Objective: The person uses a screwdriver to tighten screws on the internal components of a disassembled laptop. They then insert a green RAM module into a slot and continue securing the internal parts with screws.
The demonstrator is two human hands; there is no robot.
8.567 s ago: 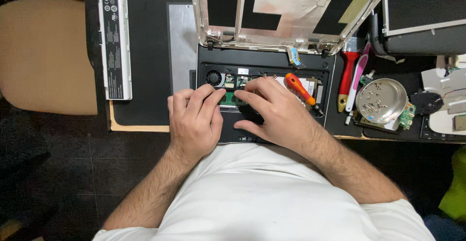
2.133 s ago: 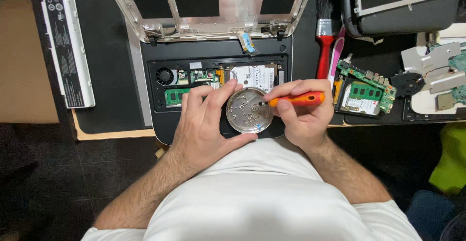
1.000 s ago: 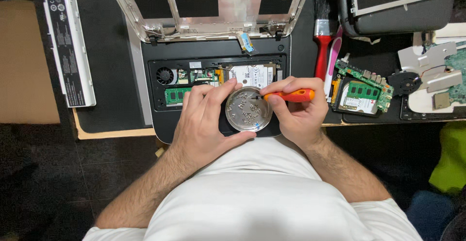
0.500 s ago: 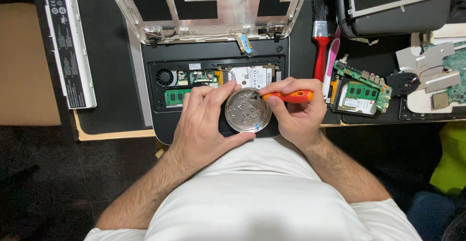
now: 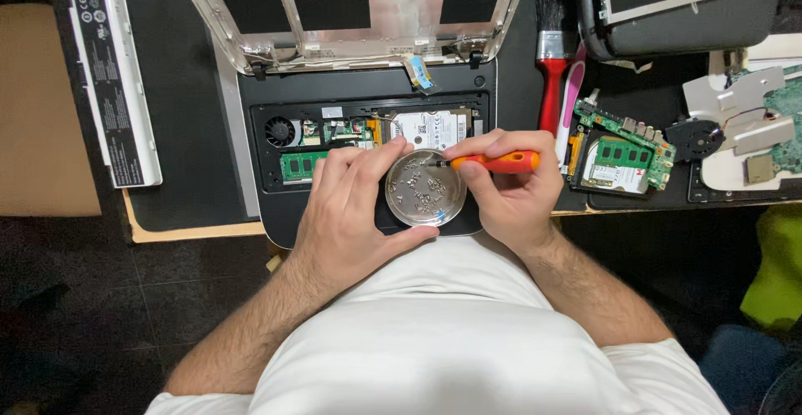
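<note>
Both forearms bare, rising from the lower frame and converging toward the near edge of the table, short white sleeves at the upper arms. Left hand palm down, fingers curved and slightly spread, thumb swung out to the right in a loose cupping pose, fingertips pointing away from the body. Right hand curled tight in a pinch grip, thumb and index fingertips pressed together pointing left, remaining fingers folded under, wrist bent inward.
</note>
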